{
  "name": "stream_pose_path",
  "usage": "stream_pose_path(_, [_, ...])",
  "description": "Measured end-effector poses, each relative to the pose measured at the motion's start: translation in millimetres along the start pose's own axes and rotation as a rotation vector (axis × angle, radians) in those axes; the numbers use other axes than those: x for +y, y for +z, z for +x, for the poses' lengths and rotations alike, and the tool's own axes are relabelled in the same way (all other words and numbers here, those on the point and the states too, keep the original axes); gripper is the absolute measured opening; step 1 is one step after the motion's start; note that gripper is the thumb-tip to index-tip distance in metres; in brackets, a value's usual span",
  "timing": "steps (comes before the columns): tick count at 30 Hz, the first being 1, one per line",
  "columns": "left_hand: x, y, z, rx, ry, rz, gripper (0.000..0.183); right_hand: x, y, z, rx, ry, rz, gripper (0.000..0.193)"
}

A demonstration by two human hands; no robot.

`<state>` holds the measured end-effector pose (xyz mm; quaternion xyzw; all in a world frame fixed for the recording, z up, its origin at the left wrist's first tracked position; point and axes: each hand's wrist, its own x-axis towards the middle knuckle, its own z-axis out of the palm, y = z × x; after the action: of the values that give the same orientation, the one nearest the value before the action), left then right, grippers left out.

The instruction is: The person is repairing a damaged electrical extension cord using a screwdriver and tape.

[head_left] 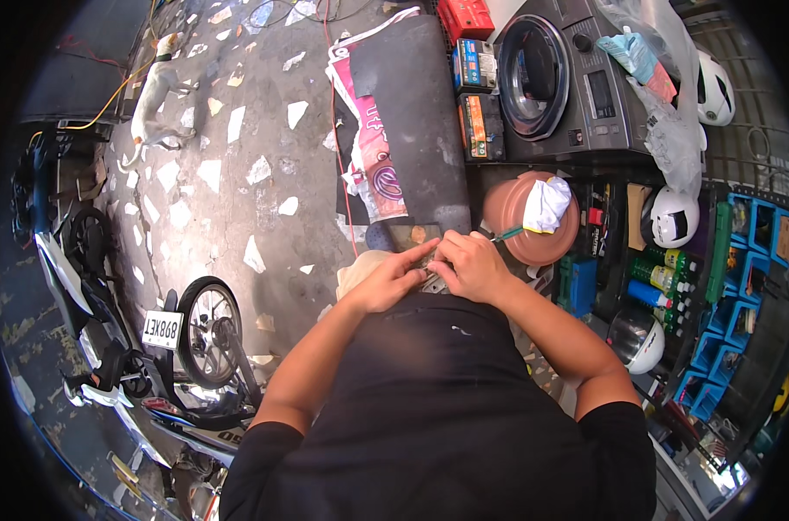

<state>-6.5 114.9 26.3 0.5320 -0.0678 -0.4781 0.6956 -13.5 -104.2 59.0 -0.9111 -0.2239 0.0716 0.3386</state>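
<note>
My left hand [393, 280] and my right hand [474, 267] meet low in front of me, fingertips together. Left index finger reaches toward the right fingers, and its thumb bends in below. Right fingers are curled in a pinch. Whatever lies between the fingertips is too small and covered to name. A slim green tool [507, 234] sticks out just beyond my right knuckles; whether that hand holds it I cannot tell. Directly ahead of the fingers is a shallow tray [400, 234] with a round tan piece [418, 235] in it. A pale rounded thing [360, 271] sits beside my left wrist.
A reddish-brown bucket [507, 195] bearing a white cloth [547, 205] stands right of my hands. Ahead lies a dark mat [416, 113]. Boxed batteries [481, 126], a washing machine [585, 78], helmets [675, 217] and blue bins [716, 347] line the right; motorcycles [208, 330] and a dog [156, 100] are left.
</note>
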Motion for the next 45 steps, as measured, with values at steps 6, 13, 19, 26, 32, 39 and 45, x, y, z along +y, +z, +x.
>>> stream_pose_path(6, [2.4, -2.3, 1.1, -0.023, -0.034, 0.138, 0.062, -4.0, 2.9, -2.4, 0.012, 0.064, -0.007, 0.017])
stream_pose_path(13, [-9.4, -11.0, 2.7, -0.024, -0.035, 0.013, 0.065, 7.6, -19.7, -2.8, 0.103, 0.164, 0.144, 0.020])
stream_pose_path(19, [-26.2, -21.1, 5.7, 0.035, 0.059, -0.387, 0.063, 31.8, -0.9, -31.8, 0.376, 0.615, 0.399, 0.022])
stream_pose_path(26, [-22.8, -16.5, 14.7, -0.005, 0.044, -0.521, 0.055, 38.0, 25.5, -52.5, 0.287, 0.805, 1.109, 0.024])
stream_pose_path(32, [-22.3, -11.2, 22.8, 0.021, 0.041, -0.524, 0.052, 6.6, 0.7, -28.8, 0.374, 0.752, 1.164, 0.025])
stream_pose_path(39, [-19.7, 11.9, 40.1, 0.054, 0.040, -0.501, 0.069, 33.6, 12.3, -35.0, 0.368, 0.802, 1.043, 0.024])
stream_pose_path(45, [-8.9, 53.2, 67.8, 0.107, 0.116, -0.081, 0.082, 53.8, 8.8, -34.7, 0.367, 0.537, 0.680, 0.032])
